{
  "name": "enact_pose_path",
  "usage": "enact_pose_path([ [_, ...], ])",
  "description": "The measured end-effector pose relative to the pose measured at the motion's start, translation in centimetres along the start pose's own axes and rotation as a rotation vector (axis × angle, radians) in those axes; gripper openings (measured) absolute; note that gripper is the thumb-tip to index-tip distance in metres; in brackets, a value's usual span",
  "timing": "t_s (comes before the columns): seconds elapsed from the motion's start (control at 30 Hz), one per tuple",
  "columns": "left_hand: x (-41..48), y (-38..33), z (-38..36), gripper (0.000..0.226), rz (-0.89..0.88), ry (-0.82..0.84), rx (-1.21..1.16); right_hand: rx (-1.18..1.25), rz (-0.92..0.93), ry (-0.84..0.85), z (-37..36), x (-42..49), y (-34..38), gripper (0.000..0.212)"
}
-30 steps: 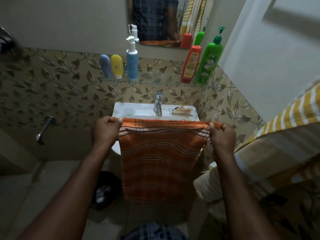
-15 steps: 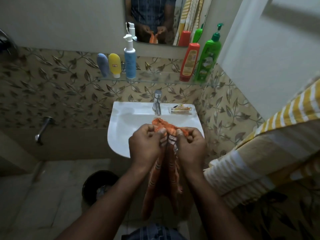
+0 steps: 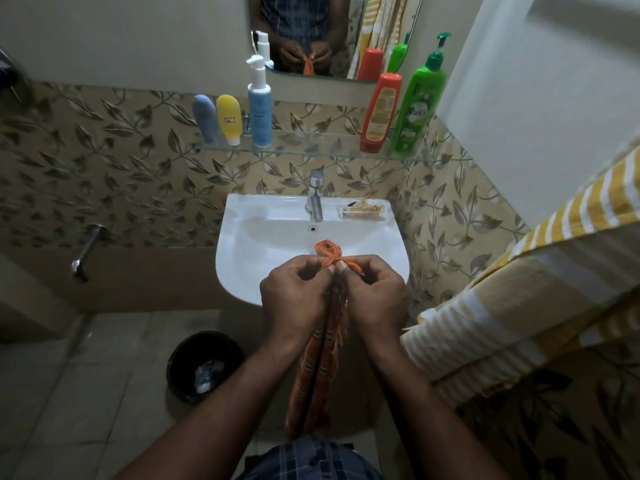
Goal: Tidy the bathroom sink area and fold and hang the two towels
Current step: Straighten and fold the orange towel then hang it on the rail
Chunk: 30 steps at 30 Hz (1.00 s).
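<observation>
A: How far along is the job?

B: The shelf (image 3: 311, 152) looks sorted: its bottles stand upright in two groups. The sink (image 3: 242, 258) basin is bare, with only a small soap dish (image 3: 363, 213) on its rim by the tap (image 3: 316, 195). The striped towel (image 3: 502, 306) is draped at the right, seemingly hung, though I cannot see what carries it. The orange towel (image 3: 320, 368) is mid-fold and not yet hung.

A: Where is it?

B: Held in the air over the near rim of the sink, between both hands.

A: And the grip?

B: The left hand (image 3: 294, 299) and right hand (image 3: 375, 296) are side by side and touching, each closed in a pinch on the top of the orange towel. A tuft of frayed threads sticks up above the fingertips (image 3: 341, 268).

A: How does it lie?

B: Doubled into a narrow strip, long axis vertical, top edges at the hands, free end hanging straight down toward the floor. I judge it needs another fold, then hanging.
</observation>
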<state>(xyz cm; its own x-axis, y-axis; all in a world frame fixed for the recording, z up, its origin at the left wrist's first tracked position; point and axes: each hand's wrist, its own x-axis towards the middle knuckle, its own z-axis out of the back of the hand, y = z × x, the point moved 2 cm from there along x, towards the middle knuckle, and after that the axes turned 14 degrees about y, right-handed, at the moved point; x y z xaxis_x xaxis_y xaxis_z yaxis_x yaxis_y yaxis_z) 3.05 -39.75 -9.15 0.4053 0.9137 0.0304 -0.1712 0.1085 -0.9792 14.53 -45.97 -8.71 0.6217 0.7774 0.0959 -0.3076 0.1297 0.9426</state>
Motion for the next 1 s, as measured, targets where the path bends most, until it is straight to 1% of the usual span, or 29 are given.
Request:
enact_pose_path([
  [0.07,-0.1,-0.1,0.0,0.002,0.0,-0.003,0.008,-0.001,-0.014,0.01,-0.1,-0.2,0.1,0.012],
  [0.17,-0.2,-0.2,0.1,0.004,0.004,-0.004,0.01,-0.006,-0.043,0.016,-0.2,-0.3,0.3,0.004],
  [0.33,-0.5,-0.3,0.1,0.014,-0.017,-0.003,0.008,0.004,-0.047,0.021,-0.3,-0.6,0.6,0.007],
  [0.47,-0.3,-0.2,0.2,0.009,-0.005,-0.033,0.001,-0.019,-0.041,0.003,-0.5,-0.8,0.9,0.006],
  [0.6,-0.4,-0.2,0.2,0.023,-0.029,-0.029,0.024,0.0,-0.05,0.004,-0.7,-1.0,1.1,0.006],
  [0.73,-0.4,-0.3,0.2,0.029,-0.04,-0.027,0.034,0.012,-0.071,0.0,-0.8,-1.0,1.0,0.007],
  [1.0,-0.4,0.1,0.3,0.019,-0.048,-0.049,0.073,0.014,-0.091,0.013,-0.9,-1.1,0.7,0.008],
])
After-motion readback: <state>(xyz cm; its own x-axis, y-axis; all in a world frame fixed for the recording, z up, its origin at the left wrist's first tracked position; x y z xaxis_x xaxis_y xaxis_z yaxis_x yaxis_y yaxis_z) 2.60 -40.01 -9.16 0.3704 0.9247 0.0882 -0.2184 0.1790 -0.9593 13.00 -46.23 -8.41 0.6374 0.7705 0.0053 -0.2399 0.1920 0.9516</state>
